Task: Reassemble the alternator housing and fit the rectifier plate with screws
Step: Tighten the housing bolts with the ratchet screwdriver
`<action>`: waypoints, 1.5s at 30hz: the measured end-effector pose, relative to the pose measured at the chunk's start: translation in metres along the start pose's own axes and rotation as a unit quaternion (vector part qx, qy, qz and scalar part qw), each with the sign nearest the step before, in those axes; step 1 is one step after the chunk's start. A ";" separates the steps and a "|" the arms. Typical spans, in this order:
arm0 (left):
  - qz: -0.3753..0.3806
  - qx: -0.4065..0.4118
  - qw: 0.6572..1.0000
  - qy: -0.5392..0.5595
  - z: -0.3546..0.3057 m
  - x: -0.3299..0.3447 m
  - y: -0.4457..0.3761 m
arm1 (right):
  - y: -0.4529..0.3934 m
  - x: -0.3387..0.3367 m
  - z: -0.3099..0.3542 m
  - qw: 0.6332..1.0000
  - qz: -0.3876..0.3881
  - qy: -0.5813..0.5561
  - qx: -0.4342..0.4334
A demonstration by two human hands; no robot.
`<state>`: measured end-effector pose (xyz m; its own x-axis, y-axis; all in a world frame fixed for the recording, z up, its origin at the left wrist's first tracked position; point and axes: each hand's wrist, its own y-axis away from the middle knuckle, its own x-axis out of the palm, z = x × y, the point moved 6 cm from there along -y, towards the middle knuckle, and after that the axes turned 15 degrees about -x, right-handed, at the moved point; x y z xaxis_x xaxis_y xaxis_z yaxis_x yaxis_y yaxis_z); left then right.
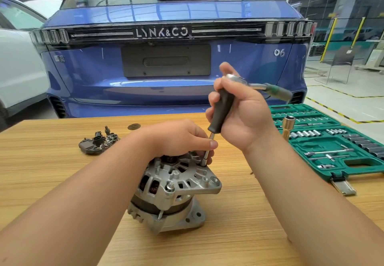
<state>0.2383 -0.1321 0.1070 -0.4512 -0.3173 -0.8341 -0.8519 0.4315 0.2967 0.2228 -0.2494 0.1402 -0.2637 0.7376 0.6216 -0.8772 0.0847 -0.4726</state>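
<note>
Two hands are working on the alternator (174,191), which is standing near the middle of the wooden surface (239,234) with its finned rear housing facing up. The right hand (243,116) is closing its grip around the black handle of a driver (220,110), and a ratchet (259,85) with a green handle is sitting on the top end of that driver. The driver's metal shaft is running down to a socket (204,159) seated on a fastener at the far right edge of the housing. The left hand (178,139) is resting on top of the housing, its grip pinching the lower shaft to steady it. The rectifier plate (97,143) is lying apart on the surface to the left, not yet fitted. An open green socket case (336,143) is sitting to the right, and a blue car (166,57) is standing behind. Several risks are arising here: the driver is leaning rather than standing straight, so the socket is likely to slip off the fastener or round it, and the left fingertips, being just beside the socket, are likely to be pinched. The alternator is resting on a narrow base, so side force from the ratchet is likely to tip it.
</note>
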 end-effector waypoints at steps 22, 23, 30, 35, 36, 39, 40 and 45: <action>0.007 0.016 1.000 -0.002 -0.002 0.001 0.000 | -0.002 -0.001 0.002 0.988 -0.007 0.119 -0.099; 0.008 0.019 1.000 -0.009 -0.003 0.002 0.001 | -0.003 -0.005 0.005 0.983 -0.043 0.147 -0.102; -0.009 0.009 0.999 -0.034 -0.001 0.000 -0.001 | 0.000 0.001 -0.002 0.999 0.010 0.018 -0.032; -0.011 0.014 0.999 -0.027 -0.001 0.000 0.000 | 0.006 0.013 0.006 0.955 0.054 0.181 -0.230; -0.010 0.015 1.000 -0.024 -0.001 0.000 0.000 | 0.006 0.012 0.005 0.959 0.059 0.164 -0.224; -0.013 0.015 1.000 -0.019 -0.001 0.000 0.000 | 0.005 0.010 0.002 0.980 0.104 0.037 -0.164; -0.013 0.014 1.000 -0.018 -0.001 -0.001 0.000 | 0.005 0.009 0.001 0.982 0.117 0.007 -0.148; -0.007 0.010 1.000 -0.007 0.000 -0.001 -0.001 | 0.003 0.007 -0.005 0.984 0.138 -0.038 -0.110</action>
<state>0.2396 -0.1322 0.1070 -0.4351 -0.3121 -0.8445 -0.8528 0.4439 0.2753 0.2208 -0.2408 0.1400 -0.5154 0.7017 0.4919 -0.6623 0.0381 -0.7483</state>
